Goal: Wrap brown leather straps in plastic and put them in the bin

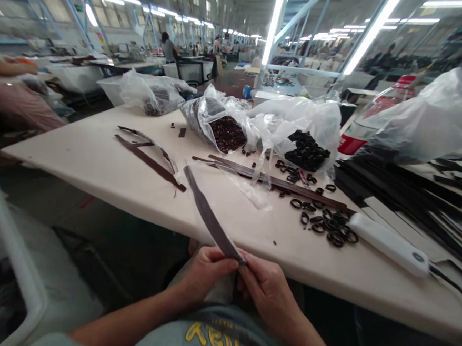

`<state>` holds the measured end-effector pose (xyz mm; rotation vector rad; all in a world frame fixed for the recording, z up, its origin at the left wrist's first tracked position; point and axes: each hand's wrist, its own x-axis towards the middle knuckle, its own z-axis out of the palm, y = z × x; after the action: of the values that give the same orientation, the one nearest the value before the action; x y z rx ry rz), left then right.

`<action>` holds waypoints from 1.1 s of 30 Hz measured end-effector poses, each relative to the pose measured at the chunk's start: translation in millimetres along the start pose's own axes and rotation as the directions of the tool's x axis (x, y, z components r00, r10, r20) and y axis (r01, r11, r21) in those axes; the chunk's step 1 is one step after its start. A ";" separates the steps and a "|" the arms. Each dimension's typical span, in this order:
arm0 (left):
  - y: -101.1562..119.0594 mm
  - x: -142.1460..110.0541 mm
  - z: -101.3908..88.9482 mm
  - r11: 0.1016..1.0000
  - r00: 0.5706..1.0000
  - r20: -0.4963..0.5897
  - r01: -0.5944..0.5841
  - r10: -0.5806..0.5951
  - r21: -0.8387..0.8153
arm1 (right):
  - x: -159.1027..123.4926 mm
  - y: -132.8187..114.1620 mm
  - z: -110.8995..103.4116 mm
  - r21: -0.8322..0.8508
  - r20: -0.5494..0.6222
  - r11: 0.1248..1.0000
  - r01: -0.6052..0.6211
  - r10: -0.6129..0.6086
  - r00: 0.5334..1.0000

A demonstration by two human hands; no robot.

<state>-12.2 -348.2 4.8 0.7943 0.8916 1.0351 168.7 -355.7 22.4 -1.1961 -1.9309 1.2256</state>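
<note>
A dark brown strap [208,213] runs from over the tabletop down to the table's front edge, its near end between my two hands. My left hand [210,269] pinches that end with thumb and fingers. Close against it, my right hand [261,278] is also closed on the strap's tip; its inner fingers are partly hidden. Brown strap pieces [150,162] lie on the table to the left. Beyond the hands, long brown strips [281,184] rest beside several black loops [330,225].
Plastic bags of small brown pieces [228,133] and black pieces [307,151] stand at the back. A red-labelled bottle [354,134], dark strips [407,190] and a white corded device [390,245] occupy the right. A white bin [15,253] stands lower left; a person [15,84] is at far left.
</note>
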 end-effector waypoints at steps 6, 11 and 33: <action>2.8 10.3 -5.9 0.926 0.947 -0.318 -0.152 0.037 -0.346 | -10.5 17.2 2.2 -0.048 0.080 0.988 -0.147 0.150 0.985; -10.6 1.3 5.7 0.983 0.984 -0.164 0.033 -0.064 -0.182 | -5.2 18.6 11.7 -0.101 -0.021 0.992 -0.074 0.072 0.997; -1.3 23.3 -5.0 0.965 0.964 -0.264 -0.053 -0.017 -0.255 | -2.7 32.6 11.1 -0.184 -0.067 0.983 -0.014 0.002 0.998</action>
<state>-10.5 -326.0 -3.8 0.4493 0.9498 1.2656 173.6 -356.6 -11.8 -1.3213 -2.0268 1.0149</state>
